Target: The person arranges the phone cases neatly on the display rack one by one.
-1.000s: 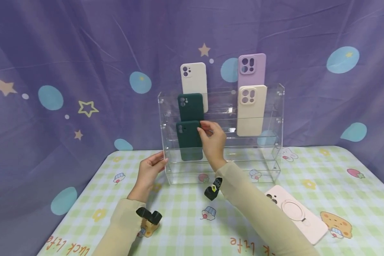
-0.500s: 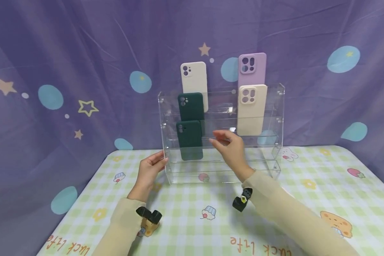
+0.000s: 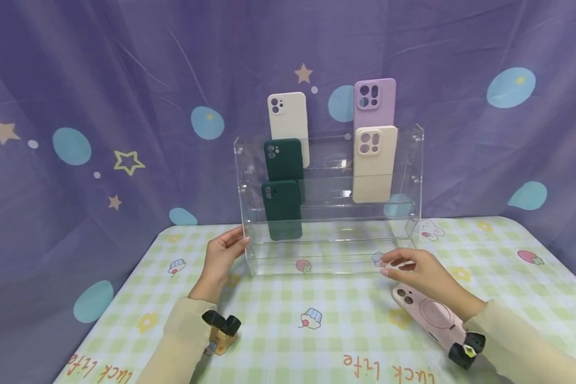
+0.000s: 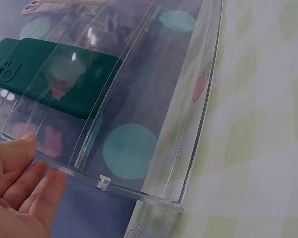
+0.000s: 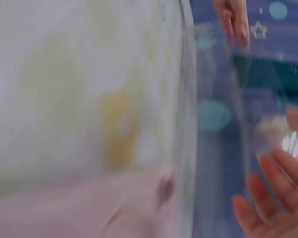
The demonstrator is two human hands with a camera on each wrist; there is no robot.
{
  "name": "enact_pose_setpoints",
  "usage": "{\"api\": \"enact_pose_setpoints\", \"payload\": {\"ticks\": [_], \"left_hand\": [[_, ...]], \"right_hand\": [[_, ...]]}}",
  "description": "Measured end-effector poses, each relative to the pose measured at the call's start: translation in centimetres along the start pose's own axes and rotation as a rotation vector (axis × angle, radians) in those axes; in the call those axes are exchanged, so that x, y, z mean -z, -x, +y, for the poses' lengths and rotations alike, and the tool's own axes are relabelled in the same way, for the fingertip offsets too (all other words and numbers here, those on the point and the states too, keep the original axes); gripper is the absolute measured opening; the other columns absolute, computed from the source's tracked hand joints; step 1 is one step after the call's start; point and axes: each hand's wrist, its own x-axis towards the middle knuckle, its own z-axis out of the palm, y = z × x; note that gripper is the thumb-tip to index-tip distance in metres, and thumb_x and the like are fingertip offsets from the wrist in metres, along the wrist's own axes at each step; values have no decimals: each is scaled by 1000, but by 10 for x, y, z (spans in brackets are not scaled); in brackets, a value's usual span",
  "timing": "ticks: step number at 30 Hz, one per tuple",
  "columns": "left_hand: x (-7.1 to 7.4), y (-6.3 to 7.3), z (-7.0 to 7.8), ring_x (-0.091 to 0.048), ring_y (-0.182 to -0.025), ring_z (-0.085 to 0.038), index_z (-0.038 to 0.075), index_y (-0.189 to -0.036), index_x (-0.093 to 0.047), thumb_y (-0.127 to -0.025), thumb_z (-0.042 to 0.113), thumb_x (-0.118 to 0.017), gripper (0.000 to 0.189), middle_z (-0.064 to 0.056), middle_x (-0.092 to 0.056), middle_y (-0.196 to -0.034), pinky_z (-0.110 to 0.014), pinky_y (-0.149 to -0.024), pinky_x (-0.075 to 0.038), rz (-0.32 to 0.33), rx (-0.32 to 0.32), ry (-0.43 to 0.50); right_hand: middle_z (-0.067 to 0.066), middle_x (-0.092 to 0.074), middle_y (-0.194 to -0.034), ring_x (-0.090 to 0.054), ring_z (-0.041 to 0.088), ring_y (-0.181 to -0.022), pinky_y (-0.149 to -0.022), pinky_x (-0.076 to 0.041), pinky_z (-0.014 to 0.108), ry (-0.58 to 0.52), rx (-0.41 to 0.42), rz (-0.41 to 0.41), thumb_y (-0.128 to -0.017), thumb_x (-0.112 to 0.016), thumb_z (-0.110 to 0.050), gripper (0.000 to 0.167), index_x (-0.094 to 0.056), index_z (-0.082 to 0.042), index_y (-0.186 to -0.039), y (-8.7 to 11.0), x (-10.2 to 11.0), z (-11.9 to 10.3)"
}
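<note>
My left hand (image 3: 221,258) grips the left side panel of a clear acrylic display stand (image 3: 336,229), thumb at the front edge and fingers on the outer side. In the left wrist view, the thumb (image 4: 27,146) lies against that panel. A dark green phone case (image 3: 282,210) leans on a lower tier, below another green case (image 3: 283,160). My right hand (image 3: 417,269) holds nothing, its fingers slightly bent, near the stand's front right corner. Beneath it on the table lies a pink phone case (image 3: 429,314) with a ring on its back, partly hidden by the hand and forearm.
Higher in the stand are a white phone case (image 3: 288,117) at left, a purple one (image 3: 381,104) at right and a cream one (image 3: 374,165) below it. A checked cloth (image 3: 269,341) covers the table. Behind hangs a purple curtain (image 3: 149,64).
My right hand has let go of the lower green phone case and moved down and right, over the pink phone case. The left hand stays on the stand.
</note>
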Motion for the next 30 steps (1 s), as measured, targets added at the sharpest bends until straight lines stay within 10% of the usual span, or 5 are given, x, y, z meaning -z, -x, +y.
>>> {"api": "enact_pose_setpoints", "payload": {"ticks": [14, 22, 30], "left_hand": [[1, -2, 0, -64, -81, 1, -3, -124, -59, -87, 4, -66, 38, -9, -68, -110, -20, -74, -54, -8, -1, 15], [-1, 0, 2, -64, -80, 1, -5, -123, -58, -88, 3, -65, 38, -17, -65, -115, -19, -73, -54, -6, 5, 17], [-1, 0, 1, -63, -82, 2, -4, -124, -58, -88, 5, -66, 39, -16, -64, -116, -18, -72, -53, -10, 5, 26]], "right_hand": [[14, -59, -123, -50, -5, -108, -90, -48, 34, 42, 0, -152, -79, -77, -24, 50, -59, -3, -120, 35, 21, 56], [27, -44, -136, -44, 46, -120, -95, -42, 49, 23, -105, -209, -76, -79, -29, 74, -45, 1, -134, 39, 19, 58], [32, -40, -138, -42, 50, -122, -95, -39, 55, 69, -173, -223, -73, -79, -37, 86, -40, 5, -138, 42, 17, 56]]}}
